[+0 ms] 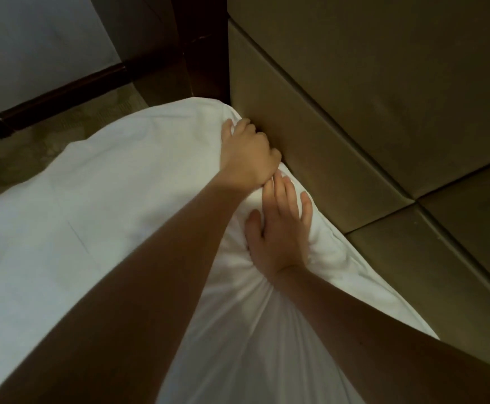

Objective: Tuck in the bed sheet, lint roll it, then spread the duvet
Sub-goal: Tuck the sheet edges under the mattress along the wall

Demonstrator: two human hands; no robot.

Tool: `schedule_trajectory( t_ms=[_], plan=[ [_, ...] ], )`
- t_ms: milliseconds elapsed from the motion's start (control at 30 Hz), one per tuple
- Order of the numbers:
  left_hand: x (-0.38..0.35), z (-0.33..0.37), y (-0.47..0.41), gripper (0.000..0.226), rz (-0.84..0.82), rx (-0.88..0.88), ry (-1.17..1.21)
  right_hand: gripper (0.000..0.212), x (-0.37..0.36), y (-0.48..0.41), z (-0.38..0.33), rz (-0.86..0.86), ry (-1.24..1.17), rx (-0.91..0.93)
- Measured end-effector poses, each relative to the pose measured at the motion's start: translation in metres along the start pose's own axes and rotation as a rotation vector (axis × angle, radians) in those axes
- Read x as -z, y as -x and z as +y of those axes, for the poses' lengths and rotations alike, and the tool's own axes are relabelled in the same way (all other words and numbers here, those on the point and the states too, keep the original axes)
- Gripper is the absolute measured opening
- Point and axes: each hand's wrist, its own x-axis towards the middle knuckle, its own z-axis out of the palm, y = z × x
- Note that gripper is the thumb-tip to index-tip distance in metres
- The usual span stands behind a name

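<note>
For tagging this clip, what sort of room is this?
Probably a bedroom, perhaps a hotel room: a white sheet butting against a padded headboard, with carpet beside it.

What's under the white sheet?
Only a rounded bulge shows under the sheet; whatever makes it is covered. The left hand grips it, the right hand presses it.

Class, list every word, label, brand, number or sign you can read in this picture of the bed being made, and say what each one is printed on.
None: no text can be read anywhere in this view.
The white bed sheet is plain.
The padded headboard panels carry no lettering or logo.
The dark wood trim by the wall shows no label.
</note>
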Motion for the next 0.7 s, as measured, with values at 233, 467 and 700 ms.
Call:
schedule_trajectory(
  t_ms=[233,467,700],
  plan=[
    [-0.024,-0.037,0.092,0.049,0.299,-0.175,-0.136,0.057,-0.001,0.002,0.001,-0.008,0.077,0.016],
    [-0.034,-0.038,0.084,0.049,0.305,-0.175,-0.165,0.054,0.004,0.003,-0.006,0.058,0.087,-0.051],
    [-0.038,-0.037,0.081,0.052,0.283,-0.077,-0.035,0.052,0.025,-0.012,-0.011,-0.059,0.010,-0.396]
  ],
)
